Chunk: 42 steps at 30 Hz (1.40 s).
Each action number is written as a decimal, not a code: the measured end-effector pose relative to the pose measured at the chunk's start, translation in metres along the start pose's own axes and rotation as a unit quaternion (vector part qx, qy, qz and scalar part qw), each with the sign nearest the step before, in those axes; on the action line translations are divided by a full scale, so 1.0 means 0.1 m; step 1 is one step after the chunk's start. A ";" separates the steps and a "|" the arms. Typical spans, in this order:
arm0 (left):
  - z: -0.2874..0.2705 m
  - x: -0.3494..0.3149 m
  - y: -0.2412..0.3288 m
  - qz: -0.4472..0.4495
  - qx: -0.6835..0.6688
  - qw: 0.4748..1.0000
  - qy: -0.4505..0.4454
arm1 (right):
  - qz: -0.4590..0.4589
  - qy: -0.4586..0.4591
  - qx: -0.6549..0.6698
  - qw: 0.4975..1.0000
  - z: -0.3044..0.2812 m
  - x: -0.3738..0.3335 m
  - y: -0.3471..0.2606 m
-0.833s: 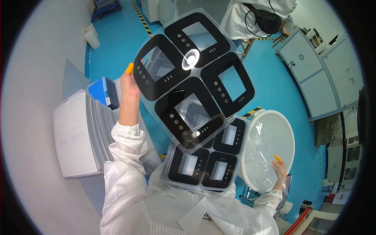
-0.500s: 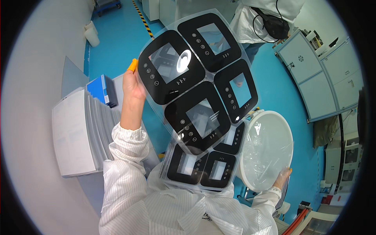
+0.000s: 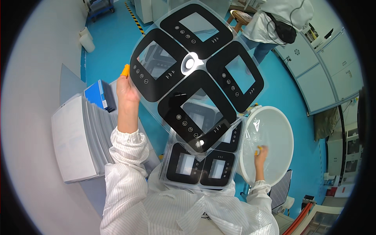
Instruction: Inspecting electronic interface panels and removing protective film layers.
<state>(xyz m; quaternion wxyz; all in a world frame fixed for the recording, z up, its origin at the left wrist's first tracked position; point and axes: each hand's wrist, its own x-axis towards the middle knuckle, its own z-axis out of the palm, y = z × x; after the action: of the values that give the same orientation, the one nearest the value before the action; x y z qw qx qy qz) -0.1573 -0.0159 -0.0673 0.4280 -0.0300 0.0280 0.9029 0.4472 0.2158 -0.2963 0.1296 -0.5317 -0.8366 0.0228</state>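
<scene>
My left hand [image 3: 127, 92], an orange cot on one finger, grips the left edge of a clear plastic sheet of panels [image 3: 194, 67]. The sheet is raised and tilted, and several black rounded panels with see-through windows and small icons sit on it. Its light glare falls near the middle. Below it, partly covered, a stack of similar panel sheets [image 3: 200, 178] lies close to my body. Over the round white bin [image 3: 290, 135] is my right hand [image 3: 261, 153], fingers bent and slightly blurred; whether it holds anything is unclear. Clear film [image 3: 256, 125] glints inside the bin.
A tall stack of white sheets [image 3: 72, 137] stands at the left beside a blue box [image 3: 96, 96]. Another person [image 3: 270, 29] in white stands at the far right, near a wooden stool [image 3: 239, 17]. Pale cabinets [image 3: 309, 74] line the right side.
My right hand has moved from the bin's near right rim to over its inside. The wrinkled film there shows less. The panel sheet has shifted up and slightly left, turning flatter toward me.
</scene>
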 end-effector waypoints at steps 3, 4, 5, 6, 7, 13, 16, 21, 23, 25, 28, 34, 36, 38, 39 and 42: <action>0.01 0.05 -0.04 -0.007 -0.007 1.000 0.007 | 0.132 -0.364 0.300 0.872 0.47 -0.21 0.31; 0.00 0.02 0.00 0.005 0.001 1.000 0.014 | 0.127 -0.368 0.302 0.870 0.50 -0.19 0.25; 0.00 0.02 0.02 0.007 0.003 1.000 0.015 | 0.157 -0.345 0.340 0.861 0.48 -0.19 0.21; 0.00 0.03 0.03 0.014 0.002 1.000 0.025 | 0.187 -0.319 0.377 0.849 0.46 -0.17 0.17; -0.01 0.04 0.02 0.017 0.000 0.999 0.036 | 0.211 -0.273 0.472 0.811 0.39 -0.14 0.18; -0.17 0.14 0.10 0.014 -0.043 0.999 0.030 | 0.282 -0.127 0.490 0.815 -0.36 0.18 -0.19; -0.26 0.20 0.08 -0.003 -0.061 0.998 0.010 | 0.258 -0.079 0.505 0.820 -0.52 0.21 -0.30; -0.41 0.32 0.08 -0.005 -0.063 0.998 0.017 | 0.218 -0.066 0.509 0.830 -0.63 0.22 -0.59; -0.45 0.35 0.07 -0.006 -0.062 0.998 0.004 | 0.205 -0.065 0.507 0.835 -0.65 0.21 -0.69; -0.49 0.40 0.09 0.009 -0.074 0.997 0.018 | 0.198 -0.065 0.502 0.839 -0.66 0.20 -0.77; -0.61 0.51 0.16 0.032 -0.044 0.997 0.055 | 0.178 -0.064 0.495 0.848 -0.62 0.21 -0.79; -0.96 0.72 0.10 0.028 -0.086 0.996 0.018 | 0.170 -0.056 0.505 0.844 -0.60 0.19 -0.87; -1.06 0.86 0.12 0.090 -0.075 0.989 0.088 | 0.165 -0.056 0.510 0.843 -0.59 0.19 -0.92; -0.97 0.92 -0.03 0.112 -0.064 0.984 0.121 | 0.167 -0.051 0.511 0.841 -0.58 0.16 -0.94; -0.92 0.95 -0.10 0.139 -0.053 0.977 0.156 | 0.164 -0.050 0.511 0.843 -0.59 0.14 -0.95; -0.94 1.00 -0.12 0.152 -0.072 0.965 0.202 | 0.163 -0.044 0.517 0.839 -0.60 0.11 -0.96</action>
<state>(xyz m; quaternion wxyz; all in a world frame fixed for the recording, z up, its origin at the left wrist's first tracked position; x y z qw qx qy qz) -0.2084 0.0617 -0.1696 0.2680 -0.2379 0.0529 0.9321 0.3723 0.1776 -0.2196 0.3429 -0.5147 -0.6096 0.4958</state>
